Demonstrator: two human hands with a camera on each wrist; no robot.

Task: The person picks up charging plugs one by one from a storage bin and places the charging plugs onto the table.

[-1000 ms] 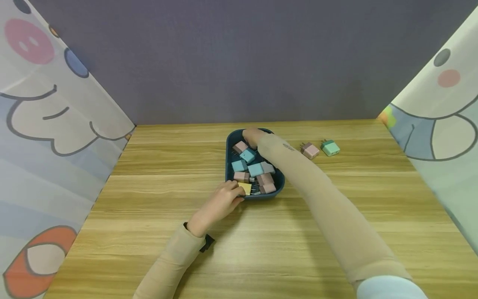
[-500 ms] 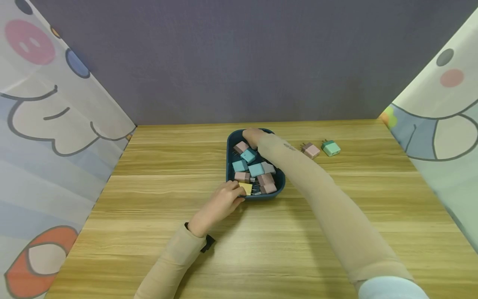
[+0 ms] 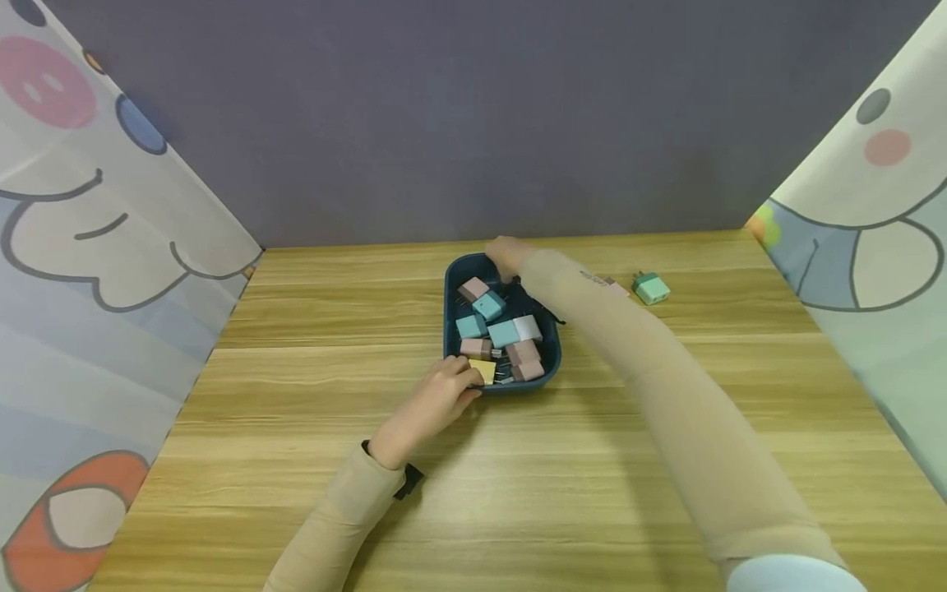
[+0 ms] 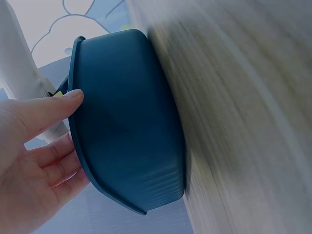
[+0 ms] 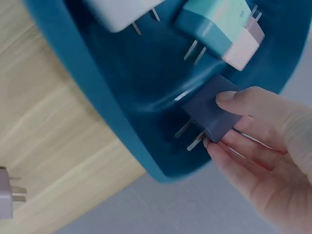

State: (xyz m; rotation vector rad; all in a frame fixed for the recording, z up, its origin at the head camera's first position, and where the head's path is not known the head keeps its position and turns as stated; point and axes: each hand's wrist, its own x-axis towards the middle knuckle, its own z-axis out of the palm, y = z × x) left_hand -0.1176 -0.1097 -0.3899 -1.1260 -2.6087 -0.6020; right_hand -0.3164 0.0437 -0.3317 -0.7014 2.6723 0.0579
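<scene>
A dark blue plastic basin point(image 3: 558, 362) stands on the wooden table with several pink, light blue and white plug chargers in it. At its near left corner my left hand point(image 3: 435, 396) pinches the rim, thumb outside the wall in the left wrist view, beside a yellow charger point(image 3: 484, 371). Over the far end of the basin is my right hand point(image 3: 507, 256). In the right wrist view its thumb and fingers grip a dark charger point(image 5: 210, 108), the two metal prongs pointing away from the palm. A light blue charger point(image 3: 489, 305) lies nearby in the basin.
On the table right of the basin lie a green charger point(image 3: 651, 288) and a pink charger point(image 3: 617, 287), the latter mostly hidden by my right sleeve point(image 3: 629, 345). A grey wall panel point(image 3: 473, 123) rises behind the table, with cartoon-printed panels at both sides.
My right hand has risen slightly toward the basin's far rim with the dark charger. The right sleeve now covers most of the pink charger on the table. My left hand stays put.
</scene>
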